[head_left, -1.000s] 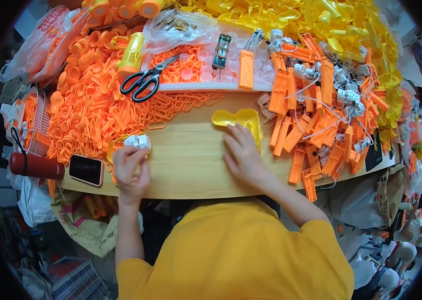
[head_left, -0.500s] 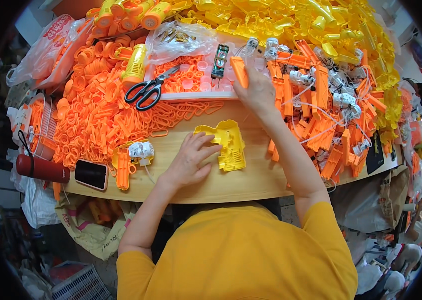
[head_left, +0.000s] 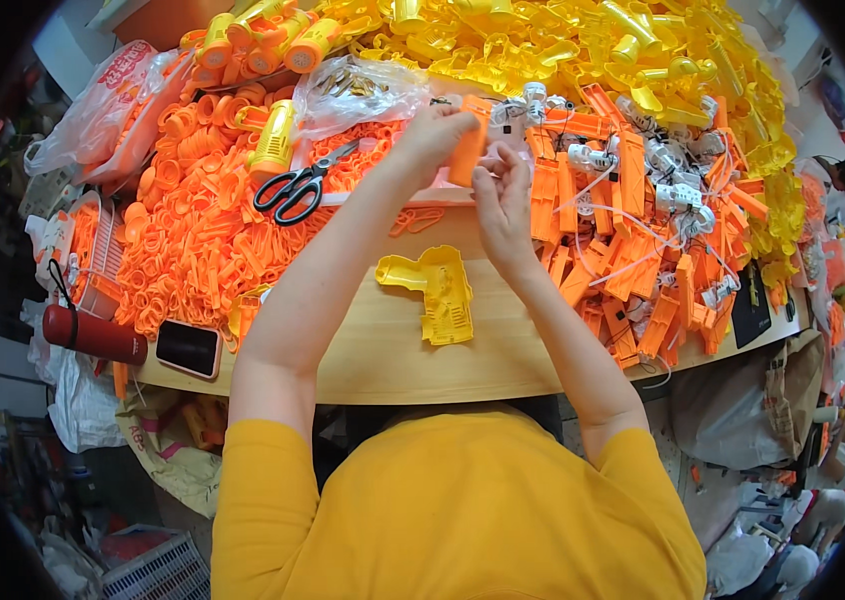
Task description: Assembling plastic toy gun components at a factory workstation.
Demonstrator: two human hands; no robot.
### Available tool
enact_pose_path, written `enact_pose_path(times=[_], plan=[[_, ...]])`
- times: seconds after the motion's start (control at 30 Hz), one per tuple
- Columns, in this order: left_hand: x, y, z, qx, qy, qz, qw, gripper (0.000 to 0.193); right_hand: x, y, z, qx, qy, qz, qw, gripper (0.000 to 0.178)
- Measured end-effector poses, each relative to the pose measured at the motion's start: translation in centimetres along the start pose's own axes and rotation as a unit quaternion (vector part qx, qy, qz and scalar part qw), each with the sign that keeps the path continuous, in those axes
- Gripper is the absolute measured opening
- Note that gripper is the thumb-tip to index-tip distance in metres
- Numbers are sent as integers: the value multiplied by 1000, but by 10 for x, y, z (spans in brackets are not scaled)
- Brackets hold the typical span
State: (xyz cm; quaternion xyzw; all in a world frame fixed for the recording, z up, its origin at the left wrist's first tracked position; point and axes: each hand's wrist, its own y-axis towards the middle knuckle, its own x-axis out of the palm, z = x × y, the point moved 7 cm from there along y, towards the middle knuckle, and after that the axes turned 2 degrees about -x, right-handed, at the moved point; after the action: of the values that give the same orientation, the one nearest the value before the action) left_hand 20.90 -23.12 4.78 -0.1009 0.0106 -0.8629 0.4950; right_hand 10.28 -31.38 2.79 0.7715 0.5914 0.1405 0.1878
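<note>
Orange plastic case (head_left: 470, 145): upper middle of the frame, apparently lifted over the white tray (head_left: 448, 196), between the two hands; its long axis runs nearly up and down the frame, the top leaning slightly right.
Left hand (head_left: 433, 138): fingers grasping the case from its left side, toward the upper end.
Right hand (head_left: 506, 205): thumb and fingers bent just beside the case's lower right edge; whether they touch it or close on anything, I cannot tell.
Nearer hand: the left, in contact; from its fingers the case lies to the right, and from the right fingers it lies up and to the left.
Yellow shell half (head_left: 443, 300): middle of the frame, flat on the wooden counter (head_left: 363, 355), hollow side up, below both hands and touched by neither; its body runs up and down the frame, with a stub reaching left from the upper end; the right hand is the closer one.
Left side: black-handled scissors (head_left: 291, 195) just beside a heap of orange plastic parts (head_left: 188, 250).
Right side: a stack of orange cases with white wired units (head_left: 633, 210).
Upper edge: heaped yellow shells (head_left: 543, 55).
Lower left of the counter: a phone (head_left: 189, 349) beside a red flask (head_left: 98, 334).
</note>
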Motion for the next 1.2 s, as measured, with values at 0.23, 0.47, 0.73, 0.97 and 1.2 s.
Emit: enact_pose_path(times=[0.23, 0.47, 0.73, 0.97, 1.2], plan=[[6, -36, 53, -24, 117, -51, 992, 27, -29, -14, 23, 9, 39, 54, 998, 58], [22, -96, 69, 1, 261, -127, 957, 29, -5, -29, 6, -51, -43, -9, 998, 58], [-17, -136, 53, 65, 230, -40, 970, 42, 6, -62, -8, 127, 353, -65, 925, 39], [-41, -158, 1, 54, 302, -39, 951, 33, 3, -85, 14, 319, 313, -84, 891, 28], [-32, -191, -1, 85, 391, 4, 917, 36, -18, -84, -18, -102, -190, -67, 974, 35]])
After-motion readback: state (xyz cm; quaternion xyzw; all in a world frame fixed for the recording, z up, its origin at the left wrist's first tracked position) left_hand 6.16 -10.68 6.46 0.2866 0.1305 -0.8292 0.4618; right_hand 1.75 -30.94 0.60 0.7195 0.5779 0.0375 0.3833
